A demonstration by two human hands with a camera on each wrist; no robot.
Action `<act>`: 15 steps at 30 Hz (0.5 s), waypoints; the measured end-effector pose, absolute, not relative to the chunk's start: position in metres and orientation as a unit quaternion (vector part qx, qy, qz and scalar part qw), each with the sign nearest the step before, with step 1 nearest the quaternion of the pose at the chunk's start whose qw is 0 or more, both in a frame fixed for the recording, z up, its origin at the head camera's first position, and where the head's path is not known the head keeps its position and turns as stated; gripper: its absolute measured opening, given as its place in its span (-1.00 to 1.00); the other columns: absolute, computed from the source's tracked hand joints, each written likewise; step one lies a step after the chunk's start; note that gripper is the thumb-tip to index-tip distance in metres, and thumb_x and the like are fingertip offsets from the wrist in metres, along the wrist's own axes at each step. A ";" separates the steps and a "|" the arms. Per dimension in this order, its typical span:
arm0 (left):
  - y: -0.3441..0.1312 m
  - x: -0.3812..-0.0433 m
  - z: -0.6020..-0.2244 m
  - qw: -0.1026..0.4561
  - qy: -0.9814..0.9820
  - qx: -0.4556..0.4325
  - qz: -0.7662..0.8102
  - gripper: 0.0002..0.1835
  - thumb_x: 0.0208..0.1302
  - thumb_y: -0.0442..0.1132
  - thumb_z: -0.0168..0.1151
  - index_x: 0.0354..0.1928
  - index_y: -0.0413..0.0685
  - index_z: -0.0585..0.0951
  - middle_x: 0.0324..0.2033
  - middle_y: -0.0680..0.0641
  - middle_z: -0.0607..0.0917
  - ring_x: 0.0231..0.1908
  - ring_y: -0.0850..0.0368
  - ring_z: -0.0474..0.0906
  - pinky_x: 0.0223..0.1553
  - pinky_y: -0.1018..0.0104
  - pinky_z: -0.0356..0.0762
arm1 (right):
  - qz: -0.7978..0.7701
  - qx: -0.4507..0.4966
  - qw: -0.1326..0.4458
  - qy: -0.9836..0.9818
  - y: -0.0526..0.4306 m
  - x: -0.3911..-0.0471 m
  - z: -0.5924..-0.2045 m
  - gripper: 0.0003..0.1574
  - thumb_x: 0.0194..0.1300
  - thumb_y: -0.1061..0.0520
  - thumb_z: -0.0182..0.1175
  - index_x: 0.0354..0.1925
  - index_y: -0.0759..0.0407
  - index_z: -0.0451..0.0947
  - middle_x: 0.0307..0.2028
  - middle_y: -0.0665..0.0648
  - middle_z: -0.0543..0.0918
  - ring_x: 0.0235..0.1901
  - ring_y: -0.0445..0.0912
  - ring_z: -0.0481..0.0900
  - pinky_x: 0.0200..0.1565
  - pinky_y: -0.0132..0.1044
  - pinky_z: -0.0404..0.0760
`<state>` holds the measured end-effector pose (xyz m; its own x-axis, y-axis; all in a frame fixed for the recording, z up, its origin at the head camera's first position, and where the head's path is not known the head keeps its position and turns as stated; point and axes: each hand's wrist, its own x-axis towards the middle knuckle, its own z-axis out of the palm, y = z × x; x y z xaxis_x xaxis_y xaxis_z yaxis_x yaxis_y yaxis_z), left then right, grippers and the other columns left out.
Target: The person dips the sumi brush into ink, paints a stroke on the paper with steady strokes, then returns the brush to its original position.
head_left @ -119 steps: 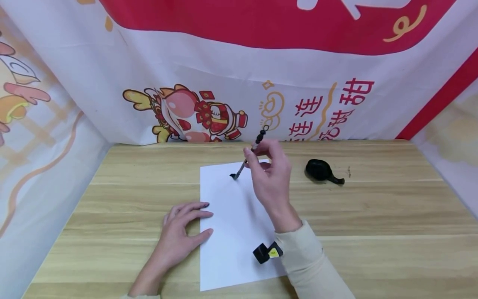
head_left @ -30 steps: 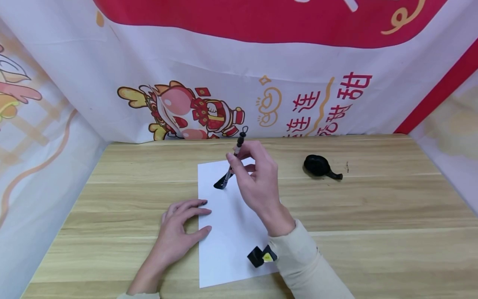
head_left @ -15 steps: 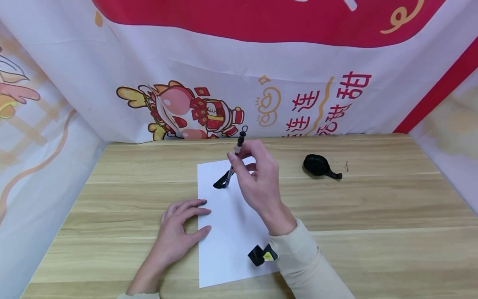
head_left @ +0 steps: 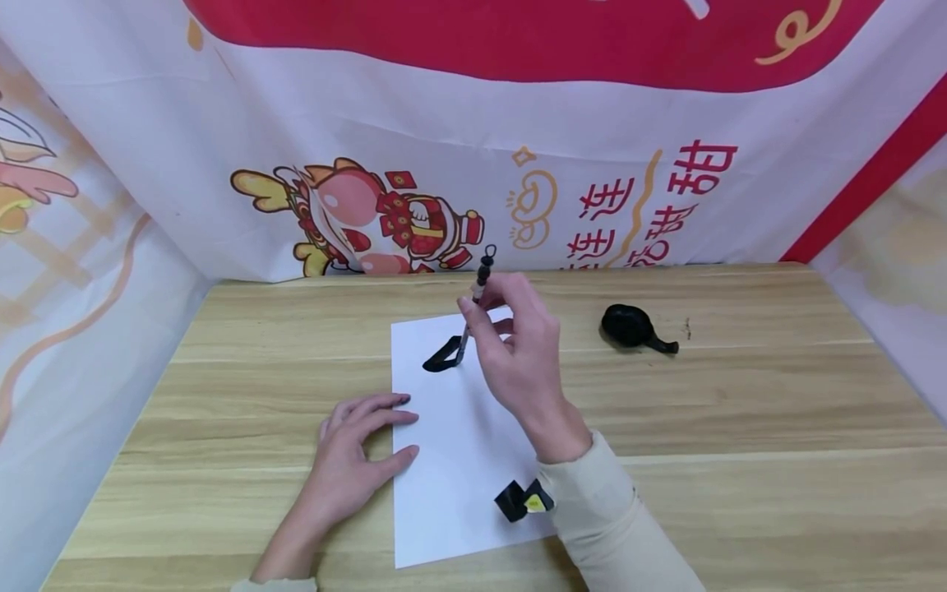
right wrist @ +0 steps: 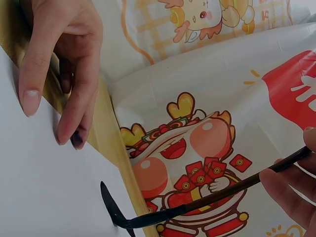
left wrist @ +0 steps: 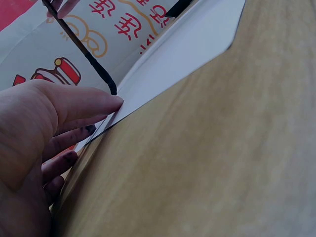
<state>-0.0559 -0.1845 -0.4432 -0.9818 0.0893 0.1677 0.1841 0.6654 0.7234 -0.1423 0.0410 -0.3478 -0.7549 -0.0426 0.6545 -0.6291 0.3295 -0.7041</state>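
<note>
Near the middle of the wooden table [head_left: 740, 403], in front of you, lies a sheet of white paper [head_left: 444, 477], its long sides running away from you. Your right hand [head_left: 521, 345] pinches a brush [right wrist: 217, 196] between thumb and curled fingers, well up the shaft, over the upper part of the sheet. The brush stands steeply tilted, its hanging loop [head_left: 490, 250] uppermost and its dark tip down on the paper, at the right end of the lower stroke of a black mark [head_left: 438, 359]. That mark has two strokes meeting in a point at the left, with a pale gap between them.

Your left hand [head_left: 358, 469] holds nothing; its fingers are spread and loosely bent, with the thumb and nearest fingertips resting on the left edge of the sheet. Dark stains show on some of its fingertips.

To the right of the paper, well apart from it, sits a black object with a short handle [head_left: 627, 326], perhaps a small ink dish, though its inside is too dark to read. Small dark specks [head_left: 688, 329] lie just beside it. Behind the table hangs a printed cloth [head_left: 444, 107] with a cartoon figure [head_left: 355, 214] and red characters [head_left: 607, 201].
</note>
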 end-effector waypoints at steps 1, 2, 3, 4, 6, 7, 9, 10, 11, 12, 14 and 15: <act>-0.185 -0.056 -0.443 0.059 -0.911 -0.075 -0.402 -0.61 0.12 -0.22 0.65 0.02 0.20 0.82 0.33 0.07 0.71 0.33 -0.04 0.40 0.34 -0.16 0.07 | 0.535 0.218 0.274 -0.769 0.041 -0.142 -0.348 -0.84 0.54 0.22 0.29 0.02 0.22 0.56 -0.15 0.18 0.68 -0.11 -0.02 0.77 -0.25 -0.30 0.77; -0.185 -0.056 -0.443 0.060 -0.911 -0.075 -0.401 -0.61 0.12 -0.22 0.65 0.02 0.20 0.82 0.33 0.07 0.71 0.33 -0.04 0.40 0.35 -0.17 0.07 | 0.534 0.218 0.276 -0.769 0.042 -0.142 -0.347 -0.84 0.54 0.22 0.29 0.02 0.22 0.56 -0.15 0.18 0.68 -0.11 -0.02 0.77 -0.25 -0.30 0.77; -0.185 -0.056 -0.443 0.060 -0.911 -0.075 -0.401 -0.60 0.11 -0.22 0.65 0.02 0.21 0.82 0.33 0.07 0.71 0.33 -0.04 0.40 0.35 -0.17 0.06 | 0.532 0.218 0.277 -0.770 0.042 -0.142 -0.347 -0.84 0.54 0.22 0.29 0.01 0.21 0.56 -0.15 0.17 0.68 -0.10 -0.02 0.77 -0.25 -0.29 0.77; -0.185 -0.056 -0.443 0.060 -0.911 -0.075 -0.401 -0.60 0.11 -0.22 0.65 0.02 0.21 0.82 0.33 0.07 0.71 0.33 -0.04 0.40 0.34 -0.17 0.07 | 0.531 0.217 0.278 -0.770 0.042 -0.143 -0.347 -0.84 0.54 0.21 0.29 0.01 0.21 0.56 -0.15 0.17 0.68 -0.09 -0.02 0.77 -0.25 -0.28 0.77; -0.185 -0.056 -0.443 0.060 -0.911 -0.075 -0.400 -0.60 0.11 -0.22 0.65 0.02 0.20 0.82 0.33 0.07 0.71 0.33 -0.04 0.40 0.34 -0.16 0.07 | 0.529 0.218 0.282 -0.770 0.043 -0.143 -0.347 -0.85 0.54 0.21 0.29 0.01 0.21 0.56 -0.15 0.17 0.67 -0.08 -0.02 0.76 -0.25 -0.25 0.78; -0.185 -0.056 -0.443 0.060 -0.912 -0.075 -0.400 -0.60 0.11 -0.22 0.65 0.02 0.21 0.82 0.33 0.07 0.71 0.33 -0.04 0.40 0.34 -0.16 0.07 | 0.528 0.219 0.283 -0.770 0.043 -0.143 -0.347 -0.85 0.54 0.21 0.29 0.01 0.21 0.56 -0.15 0.18 0.67 -0.08 -0.02 0.76 -0.26 -0.24 0.78; -0.184 -0.056 -0.443 0.059 -0.912 -0.074 -0.399 -0.61 0.11 -0.22 0.65 0.02 0.21 0.82 0.33 0.07 0.71 0.32 -0.04 0.40 0.34 -0.16 0.07 | 0.525 0.219 0.286 -0.771 0.043 -0.143 -0.347 -0.85 0.54 0.21 0.29 0.01 0.21 0.56 -0.16 0.18 0.67 -0.08 -0.02 0.76 -0.26 -0.23 0.78; -0.184 -0.056 -0.443 0.058 -0.912 -0.074 -0.399 -0.61 0.11 -0.22 0.65 0.02 0.21 0.82 0.33 0.07 0.71 0.32 -0.04 0.40 0.34 -0.16 0.07 | 0.524 0.220 0.287 -0.771 0.044 -0.143 -0.347 -0.85 0.55 0.21 0.29 0.01 0.21 0.56 -0.16 0.18 0.67 -0.08 -0.02 0.76 -0.26 -0.23 0.78; -0.184 -0.056 -0.442 0.058 -0.912 -0.073 -0.399 -0.60 0.11 -0.22 0.65 0.02 0.21 0.82 0.33 0.08 0.71 0.32 -0.03 0.40 0.34 -0.16 0.07 | 0.523 0.221 0.288 -0.771 0.044 -0.143 -0.347 -0.85 0.55 0.21 0.29 0.01 0.21 0.56 -0.16 0.17 0.67 -0.08 -0.02 0.76 -0.26 -0.24 0.78; -0.184 -0.056 -0.442 0.057 -0.912 -0.073 -0.400 -0.60 0.12 -0.22 0.65 0.02 0.21 0.82 0.33 0.08 0.71 0.32 -0.03 0.40 0.35 -0.16 0.07 | 0.522 0.221 0.289 -0.772 0.044 -0.143 -0.347 -0.85 0.55 0.21 0.29 0.01 0.21 0.56 -0.16 0.17 0.67 -0.08 -0.02 0.76 -0.26 -0.26 0.78; -0.184 -0.056 -0.442 0.056 -0.912 -0.072 -0.401 -0.61 0.12 -0.22 0.65 0.02 0.21 0.82 0.33 0.08 0.71 0.32 -0.03 0.40 0.35 -0.17 0.06 | 0.519 0.221 0.291 -0.773 0.044 -0.142 -0.347 -0.84 0.55 0.20 0.29 0.02 0.21 0.57 -0.15 0.17 0.67 -0.08 -0.02 0.76 -0.25 -0.29 0.77; -0.184 -0.056 -0.442 0.056 -0.912 -0.072 -0.401 -0.61 0.12 -0.22 0.65 0.02 0.21 0.82 0.34 0.08 0.71 0.32 -0.03 0.40 0.35 -0.17 0.06 | 0.518 0.221 0.292 -0.773 0.044 -0.142 -0.346 -0.84 0.55 0.20 0.29 0.02 0.20 0.57 -0.15 0.17 0.68 -0.07 -0.03 0.76 -0.26 -0.30 0.76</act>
<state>-0.0557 -0.1841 -0.4417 -0.9834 0.0870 0.1595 0.1763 0.6681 0.7229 -0.1422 0.0442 -0.3465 -0.7314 -0.0396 0.6808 -0.6447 0.3655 -0.6714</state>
